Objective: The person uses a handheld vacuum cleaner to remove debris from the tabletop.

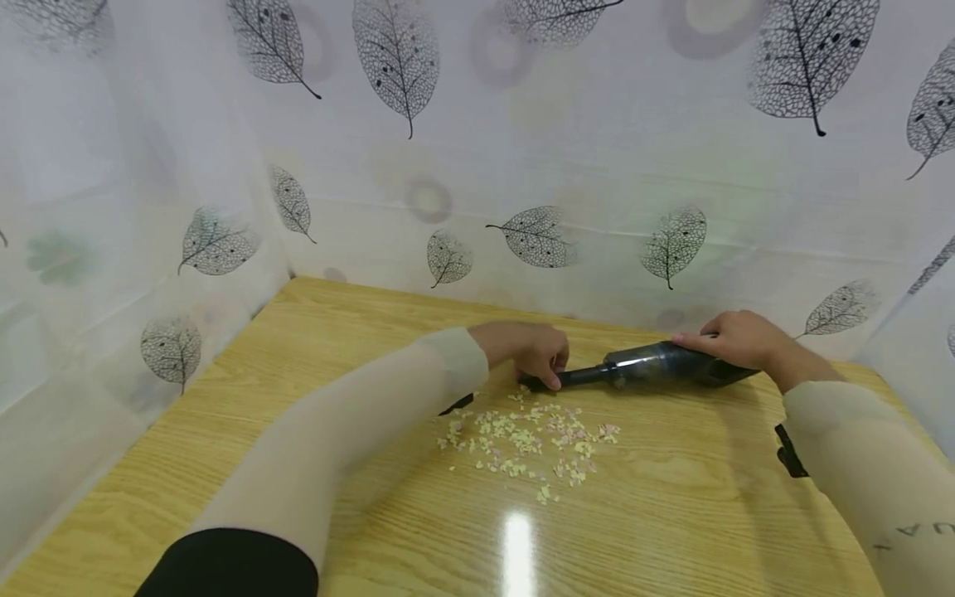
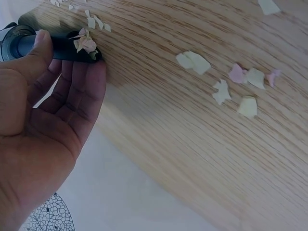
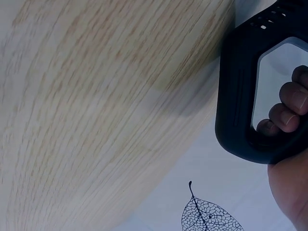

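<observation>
A black handheld vacuum cleaner [image 1: 649, 363] with a clear section lies across the far right part of the table. My right hand [image 1: 742, 340] grips its handle; in the right wrist view the fingers [image 3: 292, 98] curl through the black loop handle [image 3: 236, 96]. My left hand [image 1: 539, 352] pinches the narrow nozzle [image 1: 585, 376] near its tip. In the left wrist view, thumb and fingers hold the nozzle, and paper scraps [image 2: 85, 43] sit at its mouth. Yellow and pink paper scraps [image 1: 522, 435] lie scattered on the wood just in front of the nozzle.
The wooden table [image 1: 656, 514] reaches back to a white curtain [image 1: 477, 166] printed with dark leaves, which also hangs along the left side. A bright light reflection shows on the table's near part.
</observation>
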